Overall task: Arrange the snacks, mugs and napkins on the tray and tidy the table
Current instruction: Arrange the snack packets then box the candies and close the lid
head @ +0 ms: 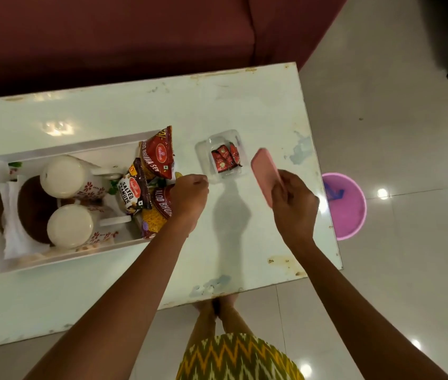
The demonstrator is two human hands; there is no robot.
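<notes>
The white tray [61, 149] sits on the left half of the pale tabletop [244, 105], and it is well loaded. Two white floral mugs [65, 175] lie side by side in the middle, handles pointing right, the nearer mug [70, 226] just below the other. At the tray's left end, white napkins [11, 231] are tucked beside a dark brown round piece [32, 207]. The right end is packed with snack packets: a red Aloo Bhujia packet [159, 154] leaning over the rim, a Salted Peanuts packet [131, 190] in front of it, and another red-and-yellow packet [157, 215] below.

The left hand [190, 197] hovers right at that snack pile, fingers curled and pinched together at the tips; whether it has anything between them cannot be told. Just right of it, a clear plastic container [206, 152] rests on the tabletop with small red sachets [225, 159] inside.

The right hand [294, 198] is closed around a pink oblong object [262, 168], raised and tilted beside the container. Off the tabletop's right edge, a pink bucket [352, 207] stands on the tiled floor [395, 133]. A maroon sofa [135, 37] runs along the far side.
</notes>
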